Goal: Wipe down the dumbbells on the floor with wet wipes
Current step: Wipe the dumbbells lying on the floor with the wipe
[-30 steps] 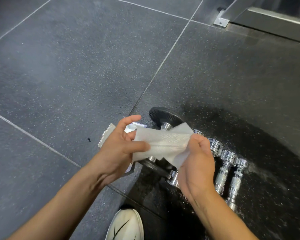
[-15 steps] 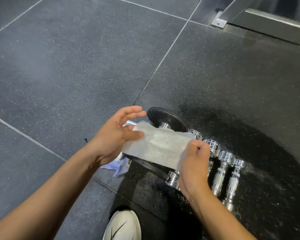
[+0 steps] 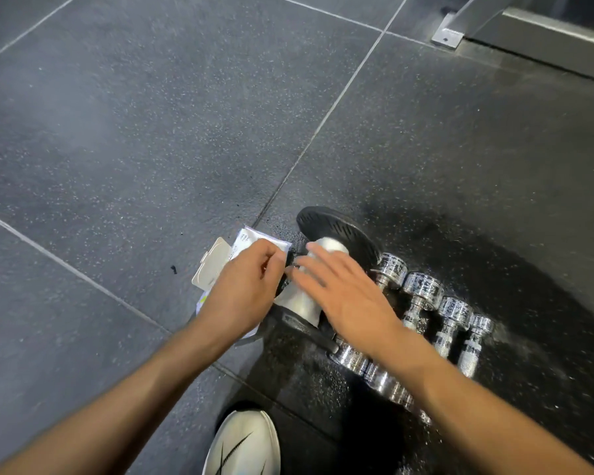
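A: Listing item one: black dumbbell point(image 3: 336, 231), lying on the floor point(image 3: 151, 132), with a white wet wipe point(image 3: 300, 305) draped round its handle. Hands?

B: Right hand point(image 3: 347, 296): fingers straight, laid flat over the wipe, gripping nothing. Left hand point(image 3: 244, 293): fingers curled at the wipe's left edge. Whether it pinches the wipe or the bar I cannot tell, as it is blurred.

A: Item two?

B: Chrome dumbbells point(image 3: 422, 289): small, several in a row, side by side just right of the black one. Wiped or not, cannot tell.

A: Risks?

B: The plates are round, so a sideways push may roll the black dumbbell into the chrome row or toward the shoe point(image 3: 244, 440). A flat palm may slide off, leaving the wipe bunched rather than cleaning.

A: Containers?

B: One: wipes pack point(image 3: 246, 238), flat on the floor, partly under the left hand, flap point(image 3: 213, 265) open. Contents not visible. With the flap left open, any remaining wipes would likely dry out.
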{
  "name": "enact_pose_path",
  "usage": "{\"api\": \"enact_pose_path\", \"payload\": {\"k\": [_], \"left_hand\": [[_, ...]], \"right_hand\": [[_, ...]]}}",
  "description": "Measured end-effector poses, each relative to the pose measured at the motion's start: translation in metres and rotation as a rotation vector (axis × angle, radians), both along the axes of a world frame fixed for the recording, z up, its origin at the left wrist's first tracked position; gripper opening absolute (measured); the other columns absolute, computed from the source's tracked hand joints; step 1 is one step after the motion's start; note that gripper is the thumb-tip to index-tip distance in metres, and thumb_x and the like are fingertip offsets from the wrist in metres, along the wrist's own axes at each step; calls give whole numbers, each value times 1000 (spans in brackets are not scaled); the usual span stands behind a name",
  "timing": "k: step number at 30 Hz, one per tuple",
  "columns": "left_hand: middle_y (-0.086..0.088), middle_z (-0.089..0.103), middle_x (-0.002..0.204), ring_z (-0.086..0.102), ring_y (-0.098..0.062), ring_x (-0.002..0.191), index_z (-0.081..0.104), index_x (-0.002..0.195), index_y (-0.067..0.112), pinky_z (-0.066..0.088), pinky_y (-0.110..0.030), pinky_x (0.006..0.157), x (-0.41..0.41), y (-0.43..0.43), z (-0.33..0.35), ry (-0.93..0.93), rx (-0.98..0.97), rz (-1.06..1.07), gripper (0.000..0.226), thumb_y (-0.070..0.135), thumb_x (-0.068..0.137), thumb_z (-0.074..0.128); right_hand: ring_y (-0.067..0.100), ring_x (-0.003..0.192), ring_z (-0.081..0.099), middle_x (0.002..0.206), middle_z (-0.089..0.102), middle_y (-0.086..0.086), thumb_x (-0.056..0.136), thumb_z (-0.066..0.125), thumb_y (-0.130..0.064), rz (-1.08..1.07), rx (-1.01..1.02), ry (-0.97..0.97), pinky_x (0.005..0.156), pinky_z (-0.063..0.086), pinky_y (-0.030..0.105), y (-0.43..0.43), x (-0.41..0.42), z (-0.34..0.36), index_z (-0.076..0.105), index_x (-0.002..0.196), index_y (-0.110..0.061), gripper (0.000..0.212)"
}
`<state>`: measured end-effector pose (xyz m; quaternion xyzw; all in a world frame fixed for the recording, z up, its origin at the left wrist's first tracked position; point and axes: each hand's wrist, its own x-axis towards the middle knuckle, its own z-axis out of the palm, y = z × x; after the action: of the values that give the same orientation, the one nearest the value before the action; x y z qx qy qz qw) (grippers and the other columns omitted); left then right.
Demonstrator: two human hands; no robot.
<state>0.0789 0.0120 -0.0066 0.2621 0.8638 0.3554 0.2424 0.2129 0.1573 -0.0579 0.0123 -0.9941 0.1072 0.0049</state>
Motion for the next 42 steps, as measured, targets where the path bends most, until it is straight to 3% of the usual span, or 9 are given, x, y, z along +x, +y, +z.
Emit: {"api": "enact_pose_path", "payload": {"k": [2,6,11,17,20,25,32,36,42], "left_hand": [[2,63,74,58,-24,73,54,88,20,48,-42,72,10,4,-2,49,-16,-22,25,33,106,43],[3,53,73,53,-32,75,46,93,15,38,-42,66,21,14,-10,94,-120,-65,28,34,108,32],[3,52,71,51,-32,73,45,92,17,36,-41,64,20,14,-18,62,-101,-14,26,33,109,33],[8,46,64,42,-22,61,36,83,26,25,-38,61,21,13,-20,83,-108,7,27,33,109,34],[8,46,64,42,-23,62,38,85,25,25,-38,61,21,13,-22,99,-89,13,26,34,109,34],[6,50,65,50,-26,66,43,87,23,37,-42,63,20,11,-25,87,-56,22,26,36,109,34],[2,51,63,50,-28,65,39,81,26,44,-45,65,20,11,-29,76,-46,44,30,37,108,35],[3,51,65,48,-27,66,38,79,28,43,-44,65,20,12,-27,59,-59,54,31,37,109,35],[5,51,67,49,-28,70,37,80,28,41,-43,66,21,12,-24,57,-84,56,31,38,109,34]], "right_hand": [[30,150,31,151,49,8,89,59,-11,254,210,-155,125,17,50,11,-18,-13,37,151,-21,67],[28,96,65,101,72,7,91,56,-15,480,346,-241,94,45,42,8,-54,-4,66,117,-15,29],[28,110,63,116,68,6,97,60,-26,415,382,-679,92,45,36,4,-92,29,62,123,-15,28],[30,99,62,94,67,8,91,62,-8,238,343,-51,112,39,44,34,-58,-22,67,105,-12,15],[36,130,48,124,58,13,90,54,-1,53,214,68,122,24,51,20,-26,-43,57,124,-7,35],[16,156,14,169,19,-8,71,50,23,-70,-441,-106,127,15,32,-5,14,-30,37,157,-19,96],[-2,124,58,130,68,-10,85,56,10,-398,-1022,76,107,40,15,-23,33,-2,77,115,-15,44],[12,95,68,104,73,-9,97,52,-11,-961,-1221,33,81,53,28,-40,25,8,74,104,-28,29],[31,88,72,95,75,17,109,42,-31,-1377,-2094,-1,92,55,48,-21,1,13,64,118,-3,36]]}}
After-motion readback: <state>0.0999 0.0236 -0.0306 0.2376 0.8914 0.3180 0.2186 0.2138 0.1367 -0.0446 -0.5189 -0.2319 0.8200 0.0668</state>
